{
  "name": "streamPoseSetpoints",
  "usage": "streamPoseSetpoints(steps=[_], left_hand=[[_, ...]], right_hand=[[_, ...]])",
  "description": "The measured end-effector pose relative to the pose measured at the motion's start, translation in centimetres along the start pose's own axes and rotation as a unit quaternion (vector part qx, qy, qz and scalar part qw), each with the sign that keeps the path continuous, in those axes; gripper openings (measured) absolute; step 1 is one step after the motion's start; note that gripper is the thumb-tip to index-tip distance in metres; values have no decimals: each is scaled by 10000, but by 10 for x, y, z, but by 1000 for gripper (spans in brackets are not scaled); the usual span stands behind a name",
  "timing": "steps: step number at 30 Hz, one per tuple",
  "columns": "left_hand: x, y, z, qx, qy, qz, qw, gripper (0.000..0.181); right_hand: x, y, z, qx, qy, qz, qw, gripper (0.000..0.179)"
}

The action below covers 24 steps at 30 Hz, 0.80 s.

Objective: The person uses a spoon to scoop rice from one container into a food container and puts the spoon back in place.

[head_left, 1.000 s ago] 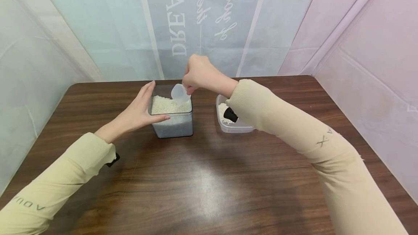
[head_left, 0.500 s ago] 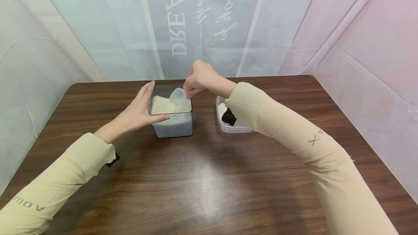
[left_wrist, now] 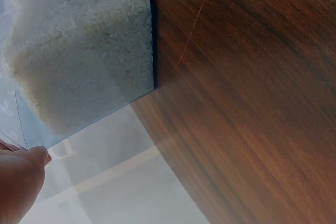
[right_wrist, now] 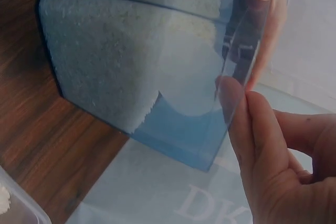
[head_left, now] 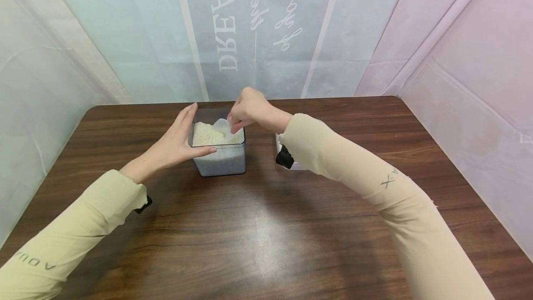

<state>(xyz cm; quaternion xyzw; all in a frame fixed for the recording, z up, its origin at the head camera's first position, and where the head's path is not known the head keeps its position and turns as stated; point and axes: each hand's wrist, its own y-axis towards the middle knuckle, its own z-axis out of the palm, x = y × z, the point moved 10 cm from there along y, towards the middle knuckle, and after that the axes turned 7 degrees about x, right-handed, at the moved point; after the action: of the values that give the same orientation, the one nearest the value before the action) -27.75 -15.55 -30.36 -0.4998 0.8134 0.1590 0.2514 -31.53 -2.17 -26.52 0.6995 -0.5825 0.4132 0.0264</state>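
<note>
Wooden table (head_left: pixel 266 230); scoop (head_left: pixel 220 125) between right fingers (head_left: pixel 236 127), lower edge in rice (head_left: pixel 205 134).

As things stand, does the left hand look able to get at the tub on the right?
Probably not directly: the left hand rests against the rice box, which stands between it and the tub, and the right sleeve covers most of the tub in the head view.

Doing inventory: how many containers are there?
2: the tinted container by the left hand; right of it, the clear container, partly behind the right sleeve, which could hide more.
</note>
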Motion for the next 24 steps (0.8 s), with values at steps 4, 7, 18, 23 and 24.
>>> streamPoseSetpoints(steps=[4, 7, 18, 23, 24], left_hand=[[-1, 0, 0, 7, -16, 14, 10000, 110], [-1, 0, 0, 20, -24, -14, 10000, 110], [-2, 0, 2, 60, -56, -3, 10000, 109], [-1, -1, 1, 86, -79, -70, 9999, 109], [-1, -1, 1, 96, -83, -77, 9999, 109]], right_hand=[[-1, 1, 2, -6, 75, 7, 10000, 24], [-1, 2, 3, -26, 73, 58, 10000, 24], [0, 5, 19, -5, 236, -45, 9997, 25], [0, 4, 19, -6, 321, -57, 9995, 23], [-1, 4, 20, 19, 404, -43, 9992, 22]])
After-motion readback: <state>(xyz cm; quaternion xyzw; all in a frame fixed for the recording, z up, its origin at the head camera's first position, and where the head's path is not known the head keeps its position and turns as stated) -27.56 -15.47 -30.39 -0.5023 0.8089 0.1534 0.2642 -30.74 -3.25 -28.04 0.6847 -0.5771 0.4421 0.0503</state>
